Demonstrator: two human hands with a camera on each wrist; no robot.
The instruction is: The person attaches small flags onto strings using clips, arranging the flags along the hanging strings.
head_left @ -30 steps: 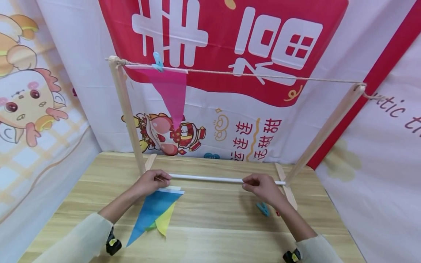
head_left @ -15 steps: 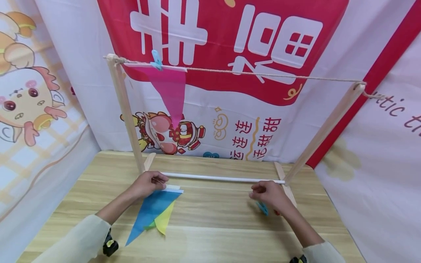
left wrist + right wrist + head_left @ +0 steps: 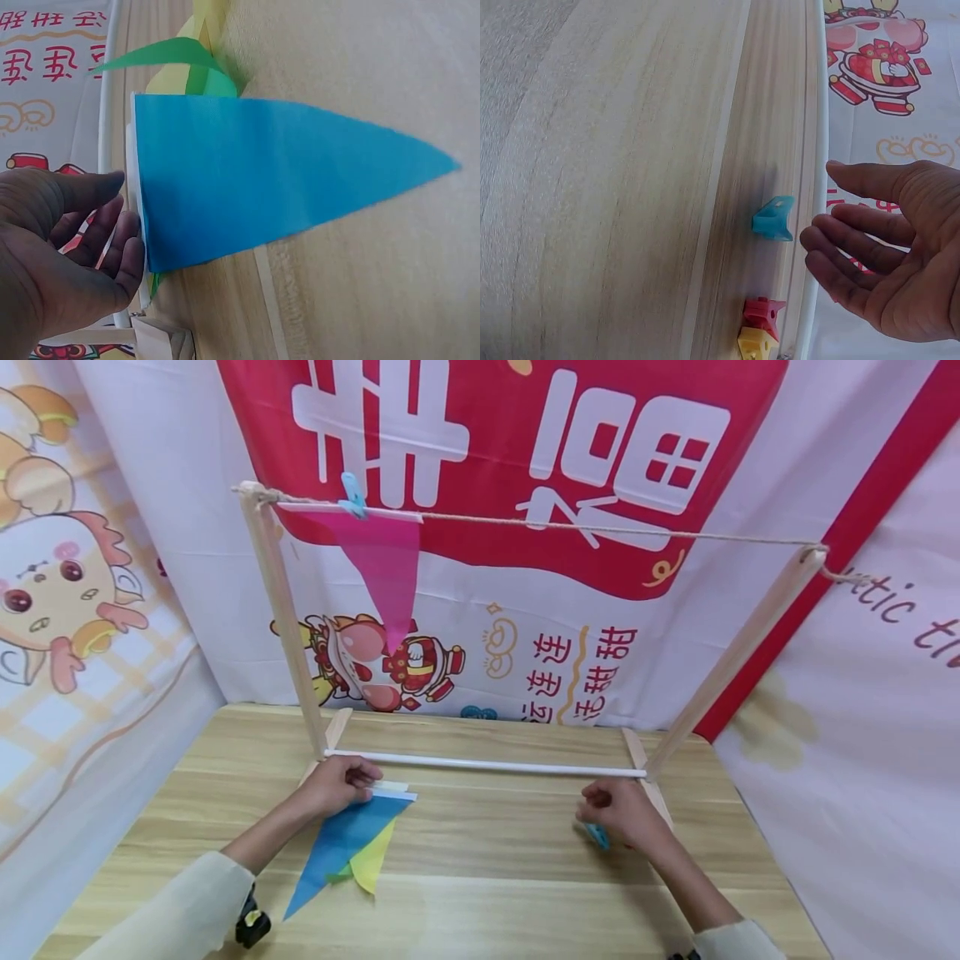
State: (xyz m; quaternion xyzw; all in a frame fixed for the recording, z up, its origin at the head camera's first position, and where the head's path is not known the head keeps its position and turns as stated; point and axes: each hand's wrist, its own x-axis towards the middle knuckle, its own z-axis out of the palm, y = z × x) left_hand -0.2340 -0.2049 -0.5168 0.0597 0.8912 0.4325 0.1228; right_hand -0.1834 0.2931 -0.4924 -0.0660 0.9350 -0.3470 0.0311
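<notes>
My left hand (image 3: pixel 337 787) is loosely curled beside the white top edge of a blue triangular pennant (image 3: pixel 247 172), with nothing gripped between thumb and fingers. Yellow (image 3: pixel 371 858) and green (image 3: pixel 176 54) pennants lie partly hidden beneath the blue one. My right hand (image 3: pixel 621 814) hovers above the table with fingers relaxed, holding nothing. Close by it lies a blue clothespin (image 3: pixel 773 219); red (image 3: pixel 763 313) and yellow (image 3: pixel 754 343) clothespins sit further along. A white rod (image 3: pixel 480 765) spans the table between the wooden frame's feet, apart from both hands.
Two wooden posts (image 3: pixel 281 618) carry a taut string (image 3: pixel 570 527) across the back. A pink pennant (image 3: pixel 386 564) hangs from its left end under a light-blue clothespin (image 3: pixel 352 496). Printed cloth (image 3: pixel 487 560) closes off the table's (image 3: pixel 480 893) back and sides.
The right hand has let go of the white rod and moved right and nearer, towards the blue clothespin. My left hand has come away from the rod's left end, beside the pennants.
</notes>
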